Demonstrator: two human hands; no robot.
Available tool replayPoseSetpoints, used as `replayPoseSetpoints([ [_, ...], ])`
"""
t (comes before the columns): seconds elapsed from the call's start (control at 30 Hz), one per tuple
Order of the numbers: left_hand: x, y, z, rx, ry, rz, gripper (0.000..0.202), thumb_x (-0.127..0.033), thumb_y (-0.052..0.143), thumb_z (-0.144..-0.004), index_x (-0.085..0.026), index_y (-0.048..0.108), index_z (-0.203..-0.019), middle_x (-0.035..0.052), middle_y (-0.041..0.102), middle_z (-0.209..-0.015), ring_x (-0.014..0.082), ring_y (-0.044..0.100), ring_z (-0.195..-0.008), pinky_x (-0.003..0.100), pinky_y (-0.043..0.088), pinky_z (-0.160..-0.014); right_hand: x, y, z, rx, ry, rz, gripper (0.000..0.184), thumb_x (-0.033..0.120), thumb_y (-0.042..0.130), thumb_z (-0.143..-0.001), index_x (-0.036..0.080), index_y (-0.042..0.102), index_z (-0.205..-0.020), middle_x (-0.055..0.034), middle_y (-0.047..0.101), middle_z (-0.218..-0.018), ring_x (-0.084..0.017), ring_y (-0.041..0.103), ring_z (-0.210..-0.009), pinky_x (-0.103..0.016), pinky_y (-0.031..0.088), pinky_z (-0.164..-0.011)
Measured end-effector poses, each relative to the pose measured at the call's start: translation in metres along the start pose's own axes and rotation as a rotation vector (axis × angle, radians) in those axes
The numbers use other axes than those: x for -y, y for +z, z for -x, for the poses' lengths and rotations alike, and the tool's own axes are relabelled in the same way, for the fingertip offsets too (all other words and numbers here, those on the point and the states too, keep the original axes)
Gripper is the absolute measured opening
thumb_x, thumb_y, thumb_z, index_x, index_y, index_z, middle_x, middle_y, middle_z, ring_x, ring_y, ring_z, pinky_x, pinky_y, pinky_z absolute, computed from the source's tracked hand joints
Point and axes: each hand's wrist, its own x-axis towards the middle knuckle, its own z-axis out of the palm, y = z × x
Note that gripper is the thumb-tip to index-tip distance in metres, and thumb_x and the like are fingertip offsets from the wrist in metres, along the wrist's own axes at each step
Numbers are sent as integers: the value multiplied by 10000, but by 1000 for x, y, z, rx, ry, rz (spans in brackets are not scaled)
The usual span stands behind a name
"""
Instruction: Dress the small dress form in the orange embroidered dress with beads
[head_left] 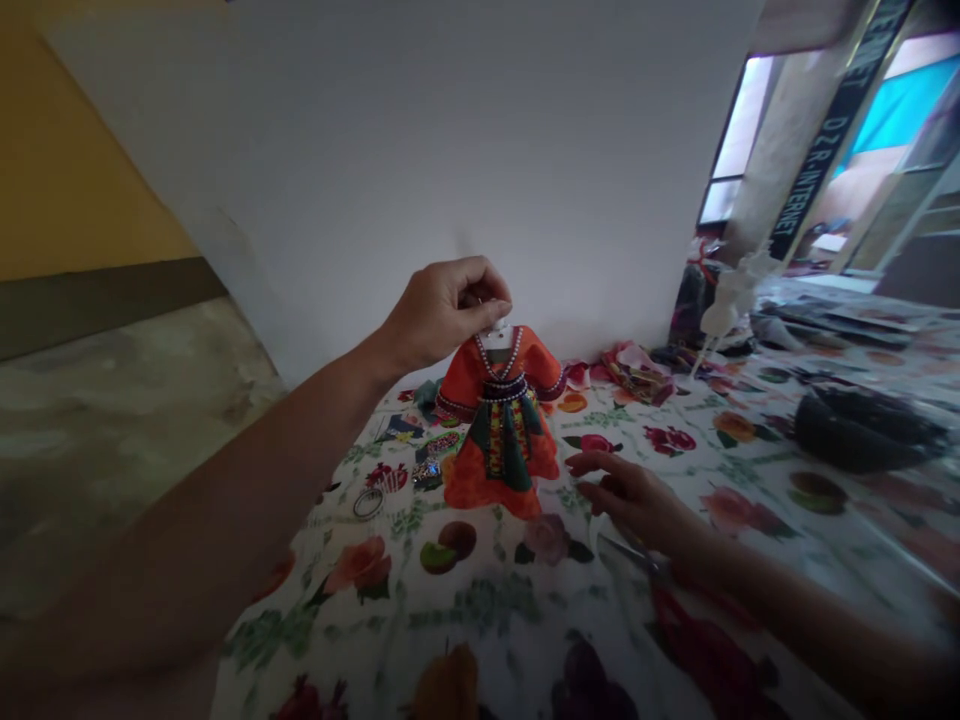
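My left hand (444, 314) is closed in a pinch at the top of a small dress (499, 420), holding it upright in the air by a white neck piece (496, 336). My fingers hide exactly what they grip. The dress stands at the middle of the table, its hem at or just above the floral cloth (480, 600); I can't tell if they touch. It is orange-red fabric with beaded trim along the collar and sleeves, a dark sash at the waist and a green front with a patterned strip. My left arm stretches in from the near left.

My right hand (630, 500) is open and loosely curved, just right of the dress, with nothing between its fingertips. Scissors (634, 556) lie partly under it, with only the metal blades showing. The handles are hidden, so I can't tell if my palm touches them.

Left of the dress are a metal ring (368, 503) and a small glittery heap (427, 472), too cluttered to make out. Far right are crumpled fabric scraps (636, 372), a white lacy figure (731, 300) and a dark bundle (862, 428), blurred toward the frame's edge.
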Motion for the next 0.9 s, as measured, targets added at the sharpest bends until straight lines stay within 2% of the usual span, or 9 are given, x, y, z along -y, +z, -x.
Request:
replayPoseSetpoints([
  [0.13,9,1,7,62,-30,-9,52,-184,720,-805,-158,685,-833,9,648,-725,115,581,-647,256,454,-606,6,-4,-4,-1,-13,11,316,379,537,-976,223,616,-1239,-88,710,-1117,-144,671,-712,-293,544,-636],
  [0.27,16,3,13,77,-43,-12,78,-220,702,-805,-162,683,-853,11,648,-739,113,571,-656,247,452,-600,36,-18,-15,-144,-143,58,313,364,548,-977,213,623,-1239,-87,706,-1112,-137,650,-724,-286,543,-648],
  [0.33,19,4,15,63,-40,-5,109,-243,707,-804,-163,677,-871,10,648,-762,109,567,-661,241,454,-604,54,-25,-24,-213,-241,46,316,371,556,-978,223,615,-1251,-93,677,-1187,-163,671,-838,-287,560,-672],
  [0.5,22,6,20,57,-69,69,182,-295,722,-817,-166,668,-933,12,645,-811,105,568,-680,228,447,-603,97,-31,-57,-323,-443,150,412,379,620,-948,221,565,-1324,-120,614,-1273,-238,639,-1110,-412,563,-934],
  [0.6,20,5,26,44,-75,62,193,-327,727,-833,-168,674,-927,7,637,-798,104,555,-686,232,438,-618,113,-26,-77,-293,-495,171,510,373,658,-919,215,519,-1383,-134,577,-1338,-263,584,-1234,-467,513,-1040],
  [0.7,16,1,35,23,-82,83,215,-354,719,-844,-172,671,-950,9,643,-825,107,555,-690,242,443,-635,121,-19,-91,-215,-536,133,500,347,645,-925,205,523,-1388,-134,577,-1359,-265,547,-1290,-477,483,-1085],
  [0.8,13,-7,46,-12,-99,124,237,-360,699,-854,-174,661,-997,30,656,-933,126,591,-785,253,468,-700,124,-16,-97,-181,-513,89,421,335,602,-954,196,564,-1349,-124,615,-1318,-256,575,-1247,-485,475,-1090],
  [0.9,20,-11,60,-33,-169,166,266,-372,690,-856,-182,651,-1037,48,654,-1036,146,608,-894,256,477,-753,124,-17,-99,-161,-462,39,391,369,589,-967,190,593,-1315,-117,652,-1258,-249,612,-1176,-479,500,-1054],
])
